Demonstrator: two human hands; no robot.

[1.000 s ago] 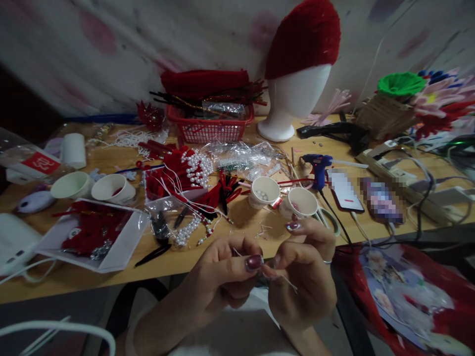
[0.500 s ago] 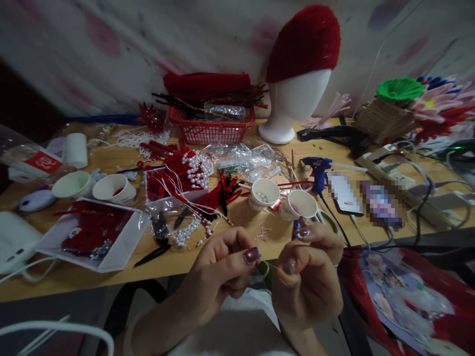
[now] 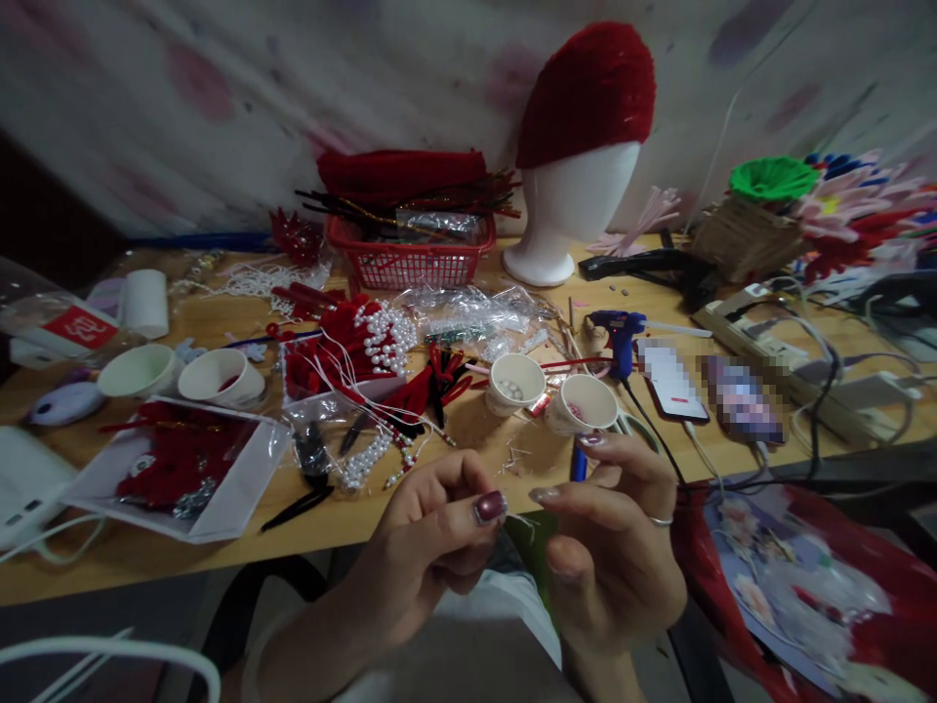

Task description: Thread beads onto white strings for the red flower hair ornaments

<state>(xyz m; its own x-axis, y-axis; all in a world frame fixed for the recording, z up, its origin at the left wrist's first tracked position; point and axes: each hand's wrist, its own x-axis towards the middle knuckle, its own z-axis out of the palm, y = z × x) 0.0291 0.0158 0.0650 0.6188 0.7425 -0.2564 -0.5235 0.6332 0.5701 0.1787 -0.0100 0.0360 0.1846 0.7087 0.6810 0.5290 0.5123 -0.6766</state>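
Observation:
My left hand [image 3: 439, 532] is closed in a pinch at the table's front edge, thumb on fingertips, on a thin pale thread or wire that I can barely make out. My right hand [image 3: 615, 547] is beside it, a little apart, fingers curled round a small blue tool [image 3: 578, 461] whose tip pokes up by the index finger. Two paper cups [image 3: 516, 381] with beads stand just behind the hands. A strand of white pearls [image 3: 366, 459] lies left of them.
The wooden table [image 3: 468, 420] is crowded: a red basket [image 3: 410, 259], a foam head with a red hat [image 3: 578, 146], a blue glue gun [image 3: 621, 332], two phones [image 3: 670, 376], a power strip [image 3: 791, 371], a white tray of red pieces [image 3: 183, 459], scissors [image 3: 644, 430].
My hands have drawn apart, the right one turning open-side left and rising slightly. The blue tool now shows in the right fingers. The left pinch stays put.

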